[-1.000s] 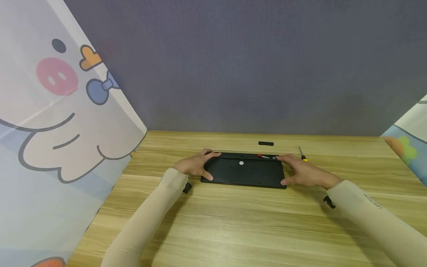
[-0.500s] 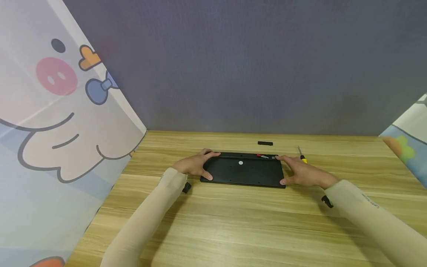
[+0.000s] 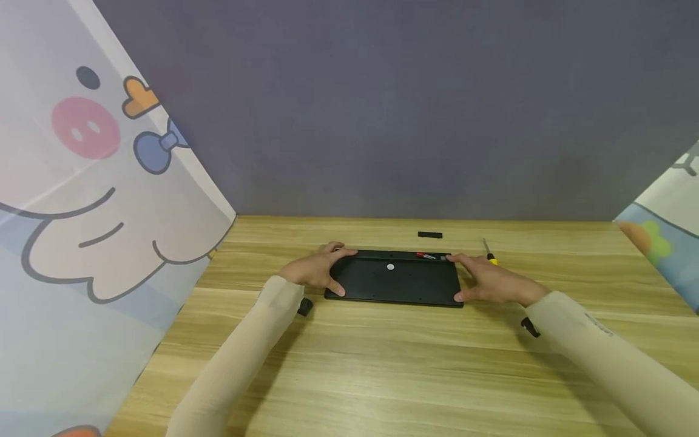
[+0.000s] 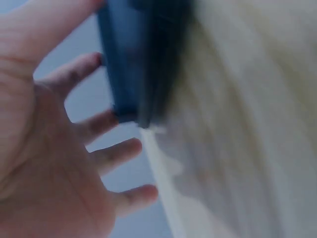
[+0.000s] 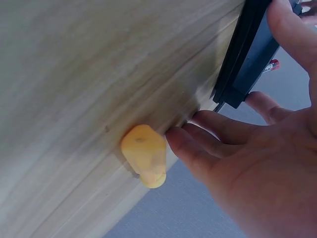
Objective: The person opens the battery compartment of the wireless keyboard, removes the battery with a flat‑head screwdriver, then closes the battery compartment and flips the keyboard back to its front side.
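A black keyboard lies face down on the wooden table, with a round white sticker on its underside. Along its far edge a red and silver battery shows in a recess. My left hand grips the keyboard's left end, thumb on the near edge and index finger at the far edge. At the opposite end, my right hand holds it likewise between thumb and index finger. In the left wrist view the other fingers are spread beside the keyboard's corner, blurred.
Behind the keyboard lies a small black cover strip. A screwdriver with a yellow and black handle lies just beyond my right hand; its yellow handle end is close to those fingers. A grey panel rises behind the table.
The whole scene has shifted slightly left in the head view. Both hands keep the same hold, and the keyboard, cover strip and screwdriver stay in the same arrangement.
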{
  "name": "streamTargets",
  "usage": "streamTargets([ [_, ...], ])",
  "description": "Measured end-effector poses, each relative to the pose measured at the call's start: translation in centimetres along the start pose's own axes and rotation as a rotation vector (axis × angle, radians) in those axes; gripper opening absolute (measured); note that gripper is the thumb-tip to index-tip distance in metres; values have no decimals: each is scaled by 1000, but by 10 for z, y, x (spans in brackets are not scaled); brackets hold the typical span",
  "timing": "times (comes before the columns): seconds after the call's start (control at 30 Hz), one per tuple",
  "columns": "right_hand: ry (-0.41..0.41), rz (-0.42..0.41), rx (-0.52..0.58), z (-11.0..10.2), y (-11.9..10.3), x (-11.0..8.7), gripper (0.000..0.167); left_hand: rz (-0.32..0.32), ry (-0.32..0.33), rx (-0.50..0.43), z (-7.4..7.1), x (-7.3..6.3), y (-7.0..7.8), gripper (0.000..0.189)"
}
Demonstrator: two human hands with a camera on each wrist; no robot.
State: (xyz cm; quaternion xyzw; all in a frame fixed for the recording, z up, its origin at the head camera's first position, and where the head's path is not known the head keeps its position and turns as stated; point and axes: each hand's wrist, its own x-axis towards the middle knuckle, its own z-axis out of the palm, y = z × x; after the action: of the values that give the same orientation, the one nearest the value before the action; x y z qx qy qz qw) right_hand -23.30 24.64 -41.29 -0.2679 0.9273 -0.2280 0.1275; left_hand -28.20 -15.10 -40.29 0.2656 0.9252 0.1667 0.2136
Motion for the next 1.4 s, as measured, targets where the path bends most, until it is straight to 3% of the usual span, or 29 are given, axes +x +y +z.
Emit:
streamTargets([
  [0.23,-8,9,3,-1,0,1,88,93,78,119,-5,11,34,76],
  [0.43,-11,5,15,0,-1,2,88,187,84,204,4,29,66,64],
  [0.6,-12,5,21,0,-2,1,87,203,66,252,12,44,88,63],
  [0.77,-3,3,16,0,-3,2,87,221,87,324,20,56,105,63],
  [0.97,-12,13,29,0,-3,2,87,240,99,414,33,68,115,63],
  [1.13,-14,20,26,0,-1,2,87,216,128,402,34,73,118,61],
  [1.4,-14,25,21,0,-2,1,87,197,109,414,34,80,122,59],
])
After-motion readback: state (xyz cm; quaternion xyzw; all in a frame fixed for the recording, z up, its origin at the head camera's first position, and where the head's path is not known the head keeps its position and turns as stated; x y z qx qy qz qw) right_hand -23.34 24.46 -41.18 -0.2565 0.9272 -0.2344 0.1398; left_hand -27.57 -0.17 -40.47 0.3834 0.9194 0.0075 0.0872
